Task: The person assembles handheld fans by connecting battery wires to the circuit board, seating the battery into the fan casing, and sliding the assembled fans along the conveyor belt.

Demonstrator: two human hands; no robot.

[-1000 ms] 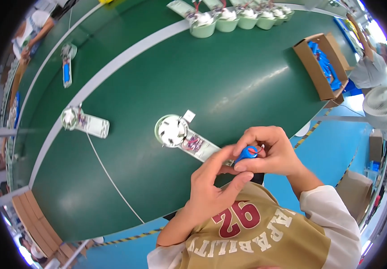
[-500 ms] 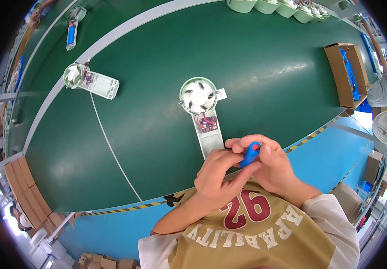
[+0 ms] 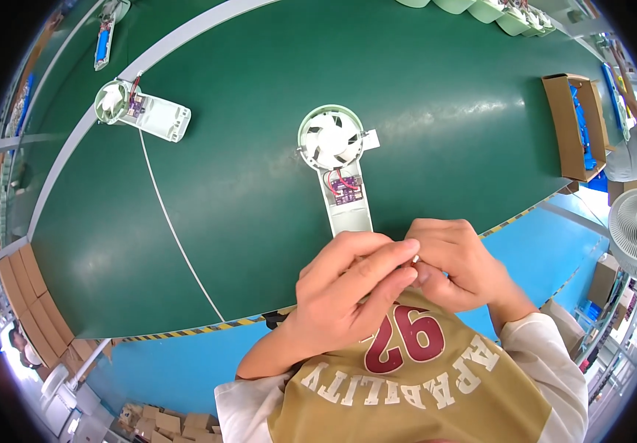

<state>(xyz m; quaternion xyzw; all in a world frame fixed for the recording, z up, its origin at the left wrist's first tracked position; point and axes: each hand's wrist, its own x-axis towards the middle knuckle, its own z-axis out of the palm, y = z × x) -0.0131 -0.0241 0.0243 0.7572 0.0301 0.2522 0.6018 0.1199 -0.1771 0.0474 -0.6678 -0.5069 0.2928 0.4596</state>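
Observation:
My left hand [image 3: 348, 284] and my right hand [image 3: 455, 262] meet above the near edge of the green table, fingers closed and fingertips pinched together. A small white piece, perhaps a plug, [image 3: 416, 258] shows between the fingertips; the right fingers grip it. The blue item I held earlier is now hidden by my hands. Just beyond them lies an opened pale green handheld fan [image 3: 331, 139], its white blades at the far end. In its handle sits a purple circuit board [image 3: 347, 190] with red wires. My left hand overlaps the handle's near end.
Another opened fan [image 3: 145, 111] lies at the left, near a white line on the table. A cardboard box [image 3: 563, 129] of blue parts stands at the right edge. Several green fan housings [image 3: 484, 9] line the far side. Stacked cartons [image 3: 38, 306] stand at lower left.
The blue item between my hands has gone out of sight behind my fingers, and a small white piece now shows. Both hands have turned and closed more tightly. The view has shifted slightly.

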